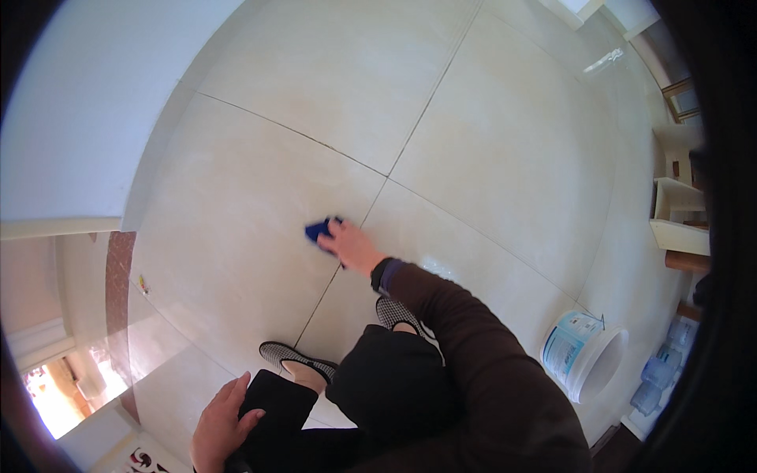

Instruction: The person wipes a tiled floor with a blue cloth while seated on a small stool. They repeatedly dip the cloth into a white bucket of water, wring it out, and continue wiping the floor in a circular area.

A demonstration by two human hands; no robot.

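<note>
My right hand [355, 248] presses a dark blue cloth [318, 230] against the pale tiled floor [266, 195], a little left of a grout line. Part of the cloth is hidden under the palm and fingers, and the hand looks slightly blurred. At the lower left my left hand [223, 417] rests on my bent knee in black trousers [275, 402], its thumb apart from the other fingers and nothing held in it.
A white plastic bucket [582, 355] with a blue label and wire handle stands at the right. Beyond it are large water bottles [656, 375] and cream shelving [680, 233]. A white wall [89, 118] borders the left, above a doorway with a reddish-brown threshold [120, 278]. A small wrapper-like scrap [142, 284] lies nearby.
</note>
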